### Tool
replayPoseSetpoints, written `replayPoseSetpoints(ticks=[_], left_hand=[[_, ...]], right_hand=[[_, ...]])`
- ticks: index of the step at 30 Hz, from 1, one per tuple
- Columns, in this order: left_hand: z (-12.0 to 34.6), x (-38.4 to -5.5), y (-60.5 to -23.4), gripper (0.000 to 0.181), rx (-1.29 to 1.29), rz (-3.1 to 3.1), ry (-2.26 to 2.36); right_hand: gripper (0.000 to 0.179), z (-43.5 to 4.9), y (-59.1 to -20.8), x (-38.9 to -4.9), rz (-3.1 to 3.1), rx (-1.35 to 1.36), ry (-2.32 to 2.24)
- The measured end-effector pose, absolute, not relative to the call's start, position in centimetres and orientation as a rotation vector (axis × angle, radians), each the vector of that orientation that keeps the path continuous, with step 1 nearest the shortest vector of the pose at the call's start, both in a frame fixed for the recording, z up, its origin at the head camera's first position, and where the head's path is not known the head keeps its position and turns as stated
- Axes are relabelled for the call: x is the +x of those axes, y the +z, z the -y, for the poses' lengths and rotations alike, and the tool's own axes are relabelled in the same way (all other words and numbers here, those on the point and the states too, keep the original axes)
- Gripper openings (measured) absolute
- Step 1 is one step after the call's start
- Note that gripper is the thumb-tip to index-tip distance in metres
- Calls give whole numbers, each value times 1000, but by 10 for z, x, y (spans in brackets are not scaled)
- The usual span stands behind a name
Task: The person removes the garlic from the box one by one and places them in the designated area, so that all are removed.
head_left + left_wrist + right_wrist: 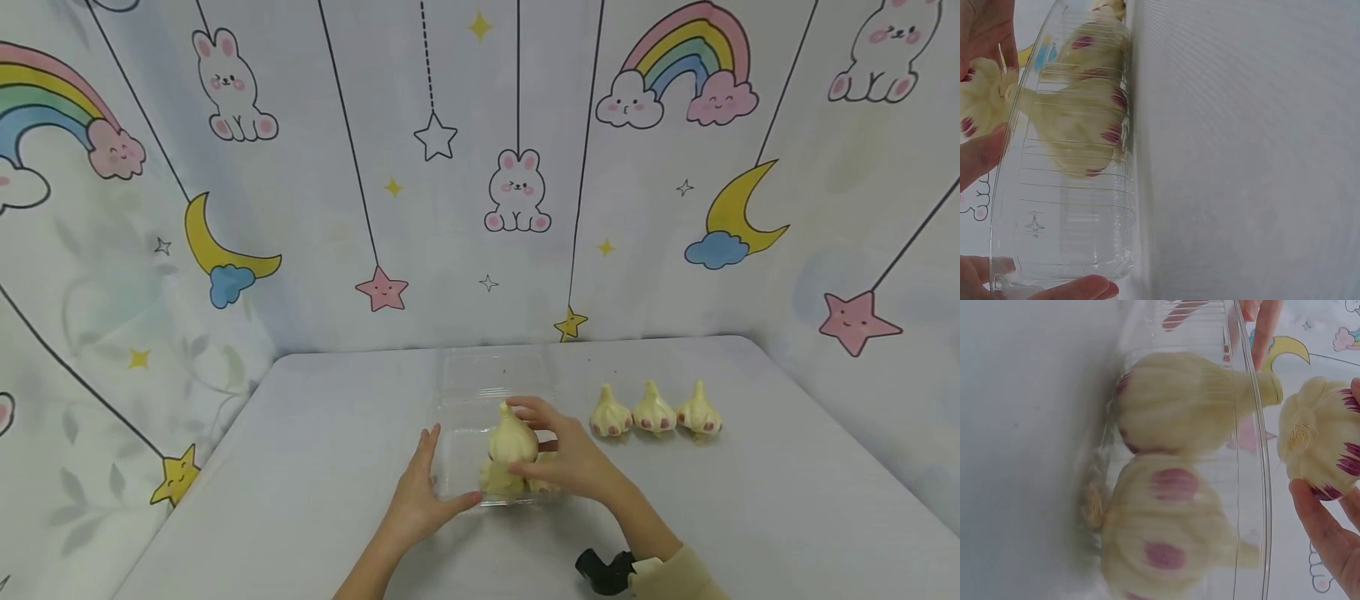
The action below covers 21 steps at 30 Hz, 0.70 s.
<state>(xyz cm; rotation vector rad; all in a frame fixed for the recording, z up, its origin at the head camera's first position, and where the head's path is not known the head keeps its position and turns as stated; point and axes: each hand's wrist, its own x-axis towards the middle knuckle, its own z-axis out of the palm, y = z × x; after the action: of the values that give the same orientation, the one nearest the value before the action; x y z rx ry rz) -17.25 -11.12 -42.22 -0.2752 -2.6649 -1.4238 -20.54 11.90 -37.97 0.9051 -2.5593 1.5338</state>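
Observation:
A clear plastic box (459,467) lies on the table, its hinged lid (491,371) laid open at the back. Inside, side by side at the right, are two garlic bulbs, a left one (1175,403) and a right one (1160,525), stems up. My right hand (573,454) grips another garlic bulb (513,435) between thumb and fingers, just above the box. Its rooted base (1300,431) faces the right wrist camera. At the box's left side my left hand (420,496) rests with spread, fairly straight fingers, its thumb (1075,289) along the front wall.
Three more garlic bulbs stand in a row on the table to the right: a near one (611,412), a middle one (654,408) and a far-right one (700,410). A patterned cloth (450,250) rises behind the white table (322,450). A black device (603,572) sits at the right wrist.

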Motion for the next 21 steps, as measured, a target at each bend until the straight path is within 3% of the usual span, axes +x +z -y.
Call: replayPoseSetpoints(ticks=[21], left_hand=[[112, -173, -423, 107, -276, 2697, -1428]], right_hand=[[70, -161, -379, -196, 2534, 777, 1482]])
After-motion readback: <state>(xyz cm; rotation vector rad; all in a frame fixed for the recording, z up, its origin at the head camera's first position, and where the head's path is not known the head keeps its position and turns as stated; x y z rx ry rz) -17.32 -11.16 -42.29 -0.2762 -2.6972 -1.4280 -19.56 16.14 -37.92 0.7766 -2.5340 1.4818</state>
